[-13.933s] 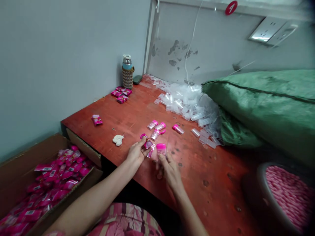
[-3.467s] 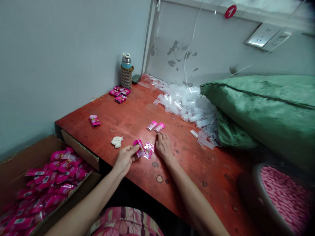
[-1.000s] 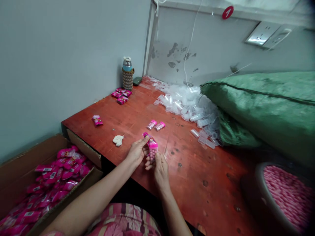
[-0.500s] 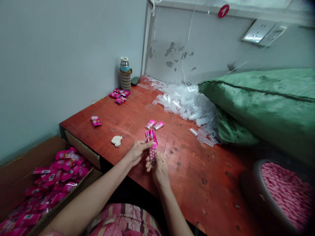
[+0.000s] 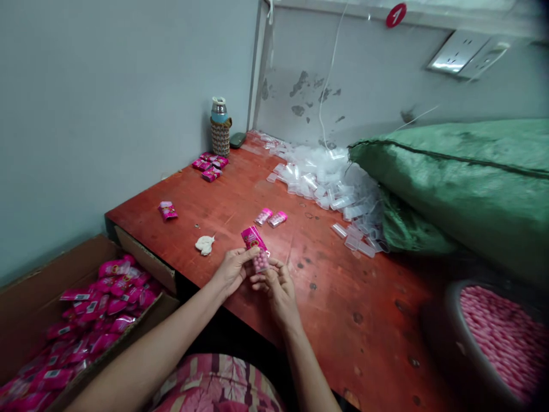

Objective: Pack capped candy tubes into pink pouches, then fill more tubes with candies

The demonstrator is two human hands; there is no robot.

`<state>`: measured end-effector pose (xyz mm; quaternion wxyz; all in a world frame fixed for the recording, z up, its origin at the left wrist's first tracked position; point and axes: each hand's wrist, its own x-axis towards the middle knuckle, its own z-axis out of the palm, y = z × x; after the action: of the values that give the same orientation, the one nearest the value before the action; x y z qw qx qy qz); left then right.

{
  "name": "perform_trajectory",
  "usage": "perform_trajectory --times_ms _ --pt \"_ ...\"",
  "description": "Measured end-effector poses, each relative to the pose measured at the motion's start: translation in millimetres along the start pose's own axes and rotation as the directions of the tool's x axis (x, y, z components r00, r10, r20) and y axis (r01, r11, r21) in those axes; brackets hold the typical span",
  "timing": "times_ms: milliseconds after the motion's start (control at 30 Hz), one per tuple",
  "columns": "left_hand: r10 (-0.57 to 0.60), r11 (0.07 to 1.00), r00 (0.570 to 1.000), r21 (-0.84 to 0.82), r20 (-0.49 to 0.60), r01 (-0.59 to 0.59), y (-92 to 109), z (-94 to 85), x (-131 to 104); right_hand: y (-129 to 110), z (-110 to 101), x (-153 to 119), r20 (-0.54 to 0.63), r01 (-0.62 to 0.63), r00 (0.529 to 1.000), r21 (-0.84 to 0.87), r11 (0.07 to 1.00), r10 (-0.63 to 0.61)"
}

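Note:
Both hands meet above the near edge of the red table. My left hand (image 5: 235, 270) is closed, thumb on top, pinching a small clear tube of pink candy balls (image 5: 260, 262) together with a bright pink printed wrapper (image 5: 253, 237). The wrapper covers the tube's far end; the balls show at the near end. My right hand (image 5: 279, 289) has its thumb and fingers closed at the tube's near end. Just beyond lie two clear tubes with pink caps (image 5: 263, 216), filled with pink balls and side by side.
Wrapped pink packs fill a cardboard box (image 5: 143, 246) at left. On the table (image 5: 317, 326) are a crumpled white scrap (image 5: 205, 245), several pink packs (image 5: 211, 173), a bottle (image 5: 220, 137) and a heap of clear empty tubes (image 5: 317, 177). A green sack (image 5: 454, 171) and tub of pink balls (image 5: 452, 309) stand right.
The wrapper and tube have tilted, their far end swinging left. My right hand's fingers have shifted around the tube's near end. The view has moved slightly.

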<state>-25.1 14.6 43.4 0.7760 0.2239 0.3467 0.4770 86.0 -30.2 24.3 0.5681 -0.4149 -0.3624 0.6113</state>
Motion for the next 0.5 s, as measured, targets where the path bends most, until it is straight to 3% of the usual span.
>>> perform_trajectory --times_ms 200,267,333,433,500 --pt "0.001 1.000 0.997 0.014 0.083 -0.002 -8.3 1.9 -15.6 1.4 5.5 4.7 -0.036 0.001 0.999 0.014 1.000 -0.001" --pt "0.042 0.999 0.999 0.014 0.028 -0.043 -6.4 0.7 -25.4 0.0 9.7 7.1 -0.015 -0.011 1.000 0.015 1.000 0.011" --pt "0.171 0.985 0.980 -0.001 -0.103 -0.172 1.1 -6.0 -38.2 -2.7 11.2 7.9 0.007 -0.031 1.000 0.009 0.999 0.031" --pt "0.429 0.892 0.851 -0.005 -0.304 -0.452 17.3 -24.1 -56.3 -6.7 4.7 7.7 -0.016 -0.027 0.999 -0.001 1.000 0.027" --pt "0.531 0.838 0.772 0.081 -0.350 -0.539 25.1 -34.7 -60.5 -8.3 -3.9 8.5 -0.055 -0.012 0.998 -0.022 1.000 0.011"
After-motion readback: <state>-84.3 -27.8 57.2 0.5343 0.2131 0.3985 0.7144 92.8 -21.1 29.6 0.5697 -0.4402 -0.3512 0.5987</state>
